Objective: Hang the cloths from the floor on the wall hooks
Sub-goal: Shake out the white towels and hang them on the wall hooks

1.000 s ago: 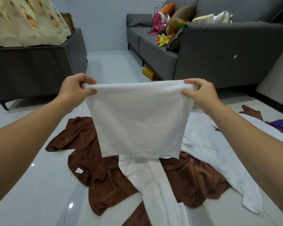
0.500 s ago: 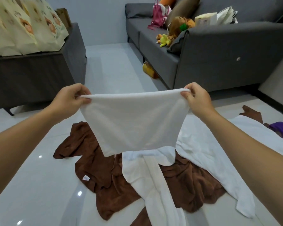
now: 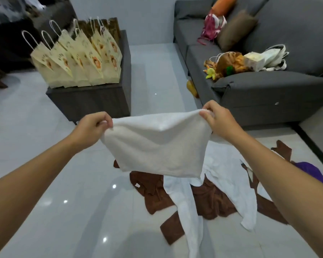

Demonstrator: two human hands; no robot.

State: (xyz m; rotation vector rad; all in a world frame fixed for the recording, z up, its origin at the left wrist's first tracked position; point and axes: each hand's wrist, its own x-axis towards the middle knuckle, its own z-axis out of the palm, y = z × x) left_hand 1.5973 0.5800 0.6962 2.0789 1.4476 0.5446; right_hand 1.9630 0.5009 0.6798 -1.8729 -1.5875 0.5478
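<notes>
Several cloths (image 3: 209,198) strewn on glossy floor (image 3: 63,183) beside sofa (image 3: 268,94).

Light: I read it as even, cool, indoor | Glare: small bright spots on the glossy floor (image 3: 63,211) | Shadows: soft | Blur: smearing at upper left, paper bags (image 3: 78,58) soft | Distortion: wide-angle bending at edges

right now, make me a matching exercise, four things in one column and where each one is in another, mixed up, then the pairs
Things:
1. small white towel
2. brown towel
3. paper gift bags
4. brown cushion

Places:
A. on the grey sofa
B. spread on the tiled floor
C. standing on the dark low table
D. held up between the left hand and right hand

Pairs: 1-D, 2-B, 3-C, 4-A
</notes>
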